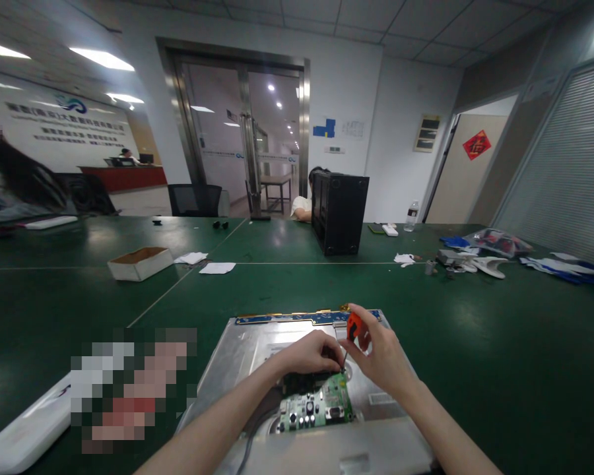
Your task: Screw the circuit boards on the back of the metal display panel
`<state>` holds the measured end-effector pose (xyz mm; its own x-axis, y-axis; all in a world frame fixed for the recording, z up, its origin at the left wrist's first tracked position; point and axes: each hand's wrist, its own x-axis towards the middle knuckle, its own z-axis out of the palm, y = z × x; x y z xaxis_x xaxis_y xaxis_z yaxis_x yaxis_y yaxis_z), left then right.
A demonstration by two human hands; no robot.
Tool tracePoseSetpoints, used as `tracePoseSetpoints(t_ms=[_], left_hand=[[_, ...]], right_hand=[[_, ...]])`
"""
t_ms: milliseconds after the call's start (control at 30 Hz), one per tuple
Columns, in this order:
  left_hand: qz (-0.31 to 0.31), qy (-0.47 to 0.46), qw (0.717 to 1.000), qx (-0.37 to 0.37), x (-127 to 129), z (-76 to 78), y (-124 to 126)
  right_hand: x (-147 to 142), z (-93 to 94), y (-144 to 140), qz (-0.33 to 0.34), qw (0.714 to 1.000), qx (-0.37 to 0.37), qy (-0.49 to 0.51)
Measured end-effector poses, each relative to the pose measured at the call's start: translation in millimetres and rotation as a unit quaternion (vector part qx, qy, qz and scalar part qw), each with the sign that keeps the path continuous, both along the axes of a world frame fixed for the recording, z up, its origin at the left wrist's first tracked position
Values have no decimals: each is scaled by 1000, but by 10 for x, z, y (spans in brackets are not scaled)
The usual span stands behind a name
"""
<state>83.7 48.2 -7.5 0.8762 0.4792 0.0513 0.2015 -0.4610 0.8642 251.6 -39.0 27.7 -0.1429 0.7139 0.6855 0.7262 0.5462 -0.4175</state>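
Your right grip (383,356): closed around orange screwdriver (354,324), shaft slanting down-left to the green circuit board (321,405), nearer you. Your left grip (311,352): beside the tip; contents, cannot tell.

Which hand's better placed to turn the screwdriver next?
Probably the right hand: it grips the orange screwdriver, shaft angled down toward the green circuit board. The left hand is near the tip, likelier suited to steadying.

- Ceiling lights (101,59) are glowing upper left.
- White wall (349,86) is framing steel-edged glass doors (218,132); lit corridor (283,122) is showing through.
- Red reception desk (129,178) is standing left rear, near lettered wall (64,125).
- Blinds (564,152) are covering right side.
- Green table (480,363) is filling foreground.
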Motion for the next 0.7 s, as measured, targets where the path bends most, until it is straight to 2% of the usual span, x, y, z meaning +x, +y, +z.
tracePoseSetpoints(t_ms=[267, 700], left_hand=[[-11, 9, 1000, 6, 2, -34, 23], [-8, 5, 1000, 5, -1, 2, 9]], right_hand=[[38, -23, -15, 31, 999, -9, -11], [15, -36, 14, 13, 1000, 12, -5]])
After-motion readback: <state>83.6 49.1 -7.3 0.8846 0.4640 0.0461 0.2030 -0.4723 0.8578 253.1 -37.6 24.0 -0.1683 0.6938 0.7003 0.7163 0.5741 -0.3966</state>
